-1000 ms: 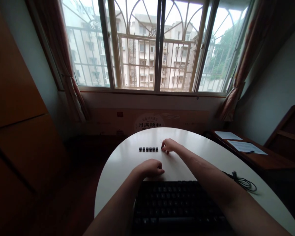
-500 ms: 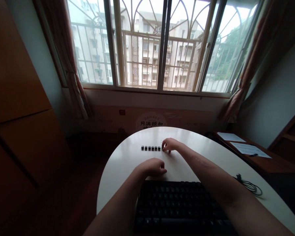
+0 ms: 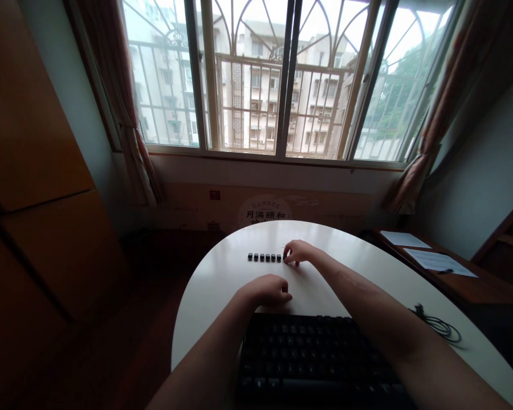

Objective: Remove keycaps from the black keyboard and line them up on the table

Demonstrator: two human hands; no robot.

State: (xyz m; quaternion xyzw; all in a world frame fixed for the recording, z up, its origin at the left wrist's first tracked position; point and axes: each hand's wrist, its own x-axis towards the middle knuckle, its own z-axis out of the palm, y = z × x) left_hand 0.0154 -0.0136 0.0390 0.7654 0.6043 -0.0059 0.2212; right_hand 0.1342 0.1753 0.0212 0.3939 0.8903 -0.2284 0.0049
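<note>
Several small black keycaps (image 3: 264, 258) stand in a straight row on the white round table (image 3: 214, 290). At the row's right end, my right hand (image 3: 298, 252) pinches one more black keycap (image 3: 284, 257) between thumb and fingertips, down at the table surface. My left hand (image 3: 270, 289) is curled closed on the table, between the row and the keyboard; whatever its fingers may hold is hidden. Just below that hand lies a black keyboard (image 3: 301, 353), partly covered by both forearms.
A coiled black cable (image 3: 440, 326) lies at the table's right side. Beyond the table's right edge, a brown wooden desk (image 3: 491, 287) carries paper sheets (image 3: 440, 262) and a dark pen (image 3: 445, 271). A barred window (image 3: 282, 108) with curtains (image 3: 132, 142) is ahead.
The whole view has shifted slightly, moving everything a little to the right. Both hands keep their places relative to the row and the keyboard.
</note>
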